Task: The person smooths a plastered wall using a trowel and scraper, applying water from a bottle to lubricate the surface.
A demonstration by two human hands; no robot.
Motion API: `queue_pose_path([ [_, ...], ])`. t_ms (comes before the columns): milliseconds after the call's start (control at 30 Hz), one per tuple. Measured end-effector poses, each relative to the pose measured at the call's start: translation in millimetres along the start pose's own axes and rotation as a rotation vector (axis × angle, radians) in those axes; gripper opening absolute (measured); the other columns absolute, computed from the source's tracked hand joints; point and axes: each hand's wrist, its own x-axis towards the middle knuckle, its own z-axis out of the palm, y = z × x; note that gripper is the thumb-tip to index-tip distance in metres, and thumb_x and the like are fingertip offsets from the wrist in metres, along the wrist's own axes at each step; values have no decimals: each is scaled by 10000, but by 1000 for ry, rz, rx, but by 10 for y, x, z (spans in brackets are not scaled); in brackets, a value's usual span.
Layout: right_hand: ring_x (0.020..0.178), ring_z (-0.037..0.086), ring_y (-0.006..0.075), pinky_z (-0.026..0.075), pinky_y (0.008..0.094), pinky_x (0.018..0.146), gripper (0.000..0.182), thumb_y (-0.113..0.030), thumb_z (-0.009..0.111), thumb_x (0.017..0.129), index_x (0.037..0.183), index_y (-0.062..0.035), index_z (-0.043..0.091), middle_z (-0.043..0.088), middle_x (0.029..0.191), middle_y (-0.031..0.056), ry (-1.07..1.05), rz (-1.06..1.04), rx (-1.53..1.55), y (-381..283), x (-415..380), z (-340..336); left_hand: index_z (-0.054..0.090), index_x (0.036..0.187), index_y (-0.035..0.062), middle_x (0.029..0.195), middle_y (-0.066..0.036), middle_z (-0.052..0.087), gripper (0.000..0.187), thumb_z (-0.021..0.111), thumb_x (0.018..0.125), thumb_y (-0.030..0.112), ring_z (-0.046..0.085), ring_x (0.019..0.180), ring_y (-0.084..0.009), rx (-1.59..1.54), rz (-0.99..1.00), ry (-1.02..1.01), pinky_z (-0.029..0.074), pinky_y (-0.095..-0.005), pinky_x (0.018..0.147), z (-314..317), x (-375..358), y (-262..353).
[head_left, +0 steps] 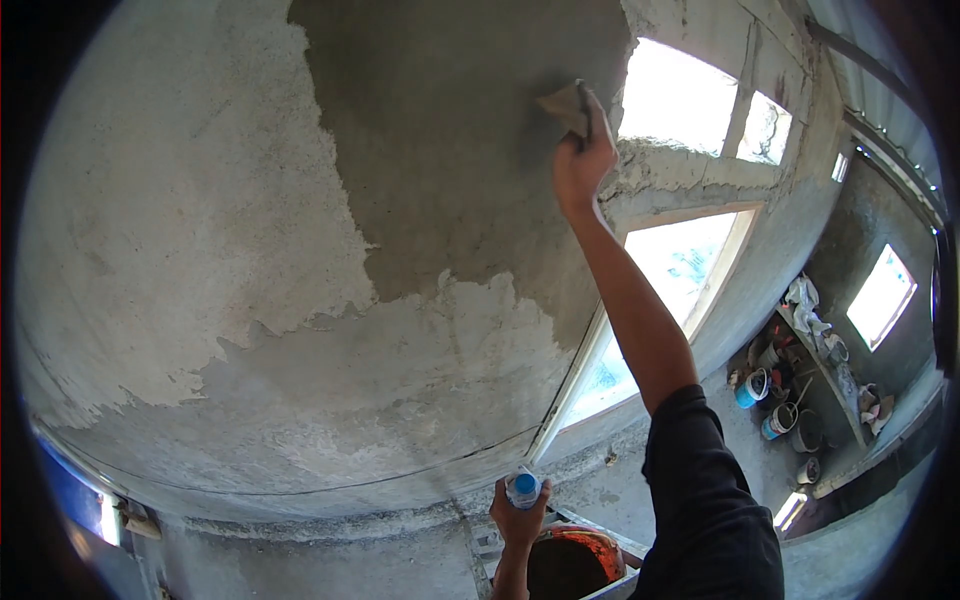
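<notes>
High on the wall, my right hand (584, 165) is closed around a flat tan pad with a dark edge (566, 106), which looks like a plastering float. It lies against or very close to a patch of dark, damp-looking plaster (450, 150). Paler, rougher wall (190, 200) borders this patch on the left and below. Low in the view, my left hand (518, 518) grips a clear plastic bottle (523, 487) with a blue cap, held upright. Just beside that hand is an orange-rimmed bucket (603, 548) with dark contents.
Right of the plaster are window openings (680, 95) and a framed window (745, 225). A thin dark cable (400, 472) runs along the lower wall. Several buckets (780, 420) and a cluttered ledge (825, 365) stand far right.
</notes>
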Motion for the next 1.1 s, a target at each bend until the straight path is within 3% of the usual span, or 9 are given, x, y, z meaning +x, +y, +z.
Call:
queue_pose_path([
  [133,1118,594,309,445,357,964,599,94,457,649,1230,0,569,612,1179,219,-79,-113,-140,235,-312,279,590,919,37,781,-120,664,468,852,636,301,665,697,-254,-16,23,20,532,-367,665,1,-9,15],
  [267,1133,580,336,447,368,970,623,106,473,617,1218,-16,583,623,1157,214,-682,-278,133,-56,-719,352,585,909,40,776,-118,662,456,851,641,294,664,691,-248,-15,3,4,532,-365,662,11,-30,73],
  [367,1211,512,350,443,390,995,671,127,524,606,1252,-49,562,562,1251,218,-530,-77,81,-191,-863,125,586,911,39,779,-119,663,449,848,646,290,665,692,-246,22,33,17,533,-363,662,0,-31,70],
  [533,1150,573,318,417,348,997,650,135,413,602,1214,-2,585,612,1182,216,184,85,71,-121,-375,113,585,912,37,783,-119,664,450,846,648,291,667,694,-249,8,8,14,535,-365,664,-28,-23,137],
  [667,1147,575,323,417,350,993,647,125,408,603,1213,3,583,610,1191,213,58,62,-135,-15,-511,371,587,915,30,782,-120,666,456,846,648,293,669,699,-254,31,10,10,536,-368,666,-18,-11,80],
  [733,1147,575,322,416,353,997,637,127,396,619,1220,18,573,603,1207,211,-423,50,-50,-316,-683,321,591,906,39,767,-106,658,428,837,658,287,653,673,-238,23,19,16,527,-363,654,-13,-10,96],
  [867,1146,570,344,417,354,997,625,123,399,626,1224,37,560,594,1208,229,-350,-33,22,-398,-632,166,593,888,47,740,-89,645,398,830,667,277,632,637,-213,-28,42,34,515,-355,633,20,-28,30],
  [933,1145,561,373,426,357,989,628,117,410,618,1225,40,553,590,1184,257,34,143,146,-164,-447,158,592,885,47,737,-88,645,397,832,666,276,631,636,-210,-16,36,33,515,-354,632,17,-25,37],
  [1100,1100,575,383,475,388,942,636,129,489,609,1231,13,553,606,1164,223,-74,6,-201,270,-609,182,588,877,47,730,-85,643,399,838,661,271,631,633,-209,-25,45,19,517,-354,629,6,-6,58],
])
